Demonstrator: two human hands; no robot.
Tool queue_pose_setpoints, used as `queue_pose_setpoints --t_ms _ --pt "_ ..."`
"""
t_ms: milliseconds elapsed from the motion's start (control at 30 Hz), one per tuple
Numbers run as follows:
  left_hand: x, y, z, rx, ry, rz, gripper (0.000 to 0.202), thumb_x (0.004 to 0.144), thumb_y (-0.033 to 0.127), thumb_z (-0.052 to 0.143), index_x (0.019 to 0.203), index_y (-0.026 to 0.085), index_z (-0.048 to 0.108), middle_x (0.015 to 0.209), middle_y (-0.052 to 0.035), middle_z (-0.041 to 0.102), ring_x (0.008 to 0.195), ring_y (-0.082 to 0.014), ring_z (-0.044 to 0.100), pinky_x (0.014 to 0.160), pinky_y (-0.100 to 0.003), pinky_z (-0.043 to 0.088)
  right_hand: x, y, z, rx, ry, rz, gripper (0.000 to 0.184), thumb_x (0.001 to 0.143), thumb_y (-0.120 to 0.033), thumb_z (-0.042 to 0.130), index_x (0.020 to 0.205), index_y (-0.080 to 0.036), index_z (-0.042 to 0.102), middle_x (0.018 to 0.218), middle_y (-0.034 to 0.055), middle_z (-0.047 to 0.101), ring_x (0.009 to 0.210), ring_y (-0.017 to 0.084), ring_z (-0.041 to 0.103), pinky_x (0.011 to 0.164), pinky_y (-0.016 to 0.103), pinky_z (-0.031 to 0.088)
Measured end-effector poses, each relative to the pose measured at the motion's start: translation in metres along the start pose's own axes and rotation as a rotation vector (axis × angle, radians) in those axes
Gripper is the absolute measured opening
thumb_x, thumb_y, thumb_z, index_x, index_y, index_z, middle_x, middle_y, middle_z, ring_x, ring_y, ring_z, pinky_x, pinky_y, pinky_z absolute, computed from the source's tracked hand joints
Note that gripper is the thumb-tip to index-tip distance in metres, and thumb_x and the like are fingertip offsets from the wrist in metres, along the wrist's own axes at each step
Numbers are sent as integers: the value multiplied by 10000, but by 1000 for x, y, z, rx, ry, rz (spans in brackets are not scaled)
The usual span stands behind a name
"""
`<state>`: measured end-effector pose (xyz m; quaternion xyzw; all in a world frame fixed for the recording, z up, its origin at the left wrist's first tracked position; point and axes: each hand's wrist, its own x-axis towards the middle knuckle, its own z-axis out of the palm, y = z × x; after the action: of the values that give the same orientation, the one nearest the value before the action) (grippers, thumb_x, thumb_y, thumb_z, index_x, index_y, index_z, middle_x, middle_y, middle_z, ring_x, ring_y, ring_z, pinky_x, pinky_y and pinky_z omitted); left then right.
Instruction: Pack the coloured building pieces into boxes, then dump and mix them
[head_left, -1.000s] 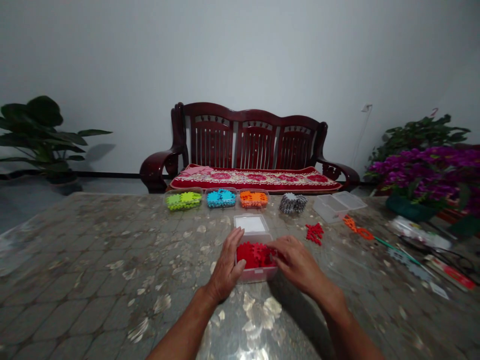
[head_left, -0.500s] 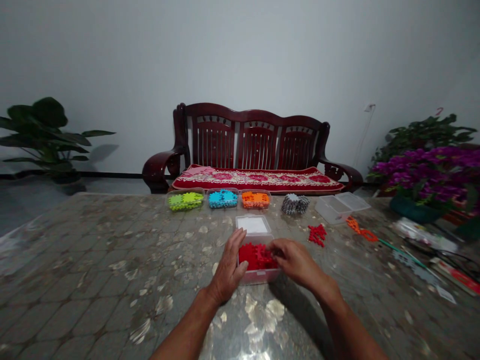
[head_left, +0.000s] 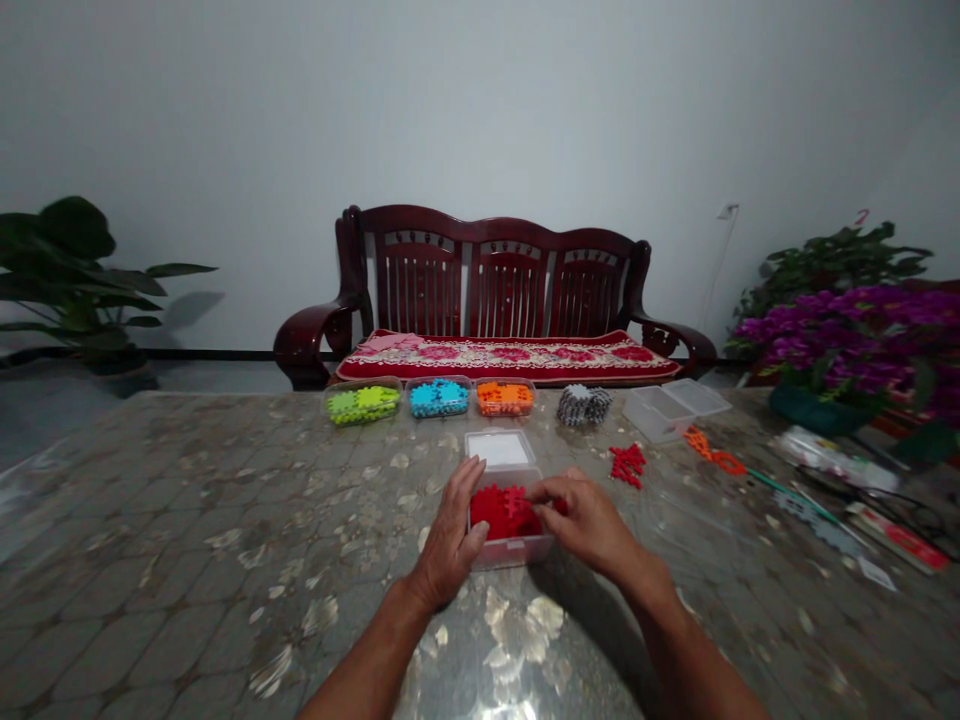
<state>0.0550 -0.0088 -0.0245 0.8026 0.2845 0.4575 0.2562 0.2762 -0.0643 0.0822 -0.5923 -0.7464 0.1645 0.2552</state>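
In front of me on the table is a clear plastic box (head_left: 510, 553) with red toothed building pieces (head_left: 491, 512) inside and its lid (head_left: 499, 448) swung back. My left hand (head_left: 451, 535) grips the box's left side, thumb over the front rim. Over the right part of the box, my right hand (head_left: 581, 515) has its thumb and fingers pinched at a lighter red toothed piece (head_left: 514, 500); the fingertips partly hide it. A small cluster of joined red pieces (head_left: 627, 465) lies on the table to the right.
Tubs of green (head_left: 365, 403), blue (head_left: 439, 397) and orange pieces (head_left: 505, 398) line the far edge, beside stacked grey pieces (head_left: 583, 404) and an open clear box (head_left: 660, 415). Orange joined pieces (head_left: 712, 455), a flower pot (head_left: 821, 405) and clutter occupy the right.
The right hand has shifted slightly over the box, its fingers still at the lighter red piece. My left hand stays on the box. The whole view has turned slightly right.
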Motion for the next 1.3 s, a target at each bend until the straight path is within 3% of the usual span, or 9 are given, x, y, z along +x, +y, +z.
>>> queue_pose_setpoints --t_ms 167,267,433,533,667,867,1033,1167,1300 --pt "-1 1 0 -16 7 -4 621 1030 409 379 1614 245 245 1664 -132 271 1546 -329 245 1259 -561 215 -4 -9 4 -82 -37 -68 248 869 -203 582 945 -269 809 854 35 750 928 239 612 867 364 427" --pt "-1 1 -1 -25 7 -16 616 1026 396 389 1611 251 257 1665 -125 272 1547 -327 246 1262 -557 212 -2 8 1 34 75 -48 273 860 -230 559 959 -271 810 900 40 769 942 235 647 895 380 460" --pt "0 0 -2 -31 -1 -13 624 1025 368 389 1619 264 229 1671 -118 258 1552 -323 235 1265 -556 209 7 94 -28 297 467 237 337 816 -361 559 1017 -205 779 988 90 795 942 249 720 884 393 550" --pt "-1 -2 -1 -33 6 -9 623 1023 361 395 1618 269 235 1669 -116 266 1549 -325 243 1266 -559 208 10 147 -43 208 447 439 444 760 -285 519 1129 -163 733 1078 121 788 976 262 741 877 400 576" --pt "-2 -3 -1 -27 1 -9 622 1027 369 391 1619 263 230 1668 -122 263 1548 -333 243 1263 -569 214 10 184 -46 66 382 488 508 663 -161 549 1136 -170 734 1133 148 774 1070 309 722 958 450 548" --pt "-1 -2 -1 -28 6 -12 618 1030 379 388 1619 277 230 1667 -115 267 1545 -335 250 1259 -574 220 10 200 -45 -210 259 512 612 671 -109 556 1258 -211 699 1270 116 729 1255 309 621 1087 441 443" --pt "0 -1 -1 -31 -2 -8 613 1038 395 379 1620 280 224 1665 -119 269 1543 -337 252 1257 -568 225 15 200 -48 -387 188 577 397 795 -181 574 1144 -236 753 1151 133 760 1180 329 642 1018 448 447" --pt "-1 -2 -1 -29 0 -4 605 1043 400 376 1617 293 219 1665 -113 268 1543 -331 250 1254 -570 229 18 194 -45 -409 142 549 384 790 -164 570 1104 -246 776 1108 107 777 1125 309 673 972 405 470" --pt "-2 -3 -1 -20 -7 -9 599 1046 396 366 1616 282 224 1664 -117 266 1546 -326 243 1257 -568 224 20 191 -38 -353 119 495 527 765 -136 542 1248 -224 735 1178 101 768 1108 314 699 954 413 509"
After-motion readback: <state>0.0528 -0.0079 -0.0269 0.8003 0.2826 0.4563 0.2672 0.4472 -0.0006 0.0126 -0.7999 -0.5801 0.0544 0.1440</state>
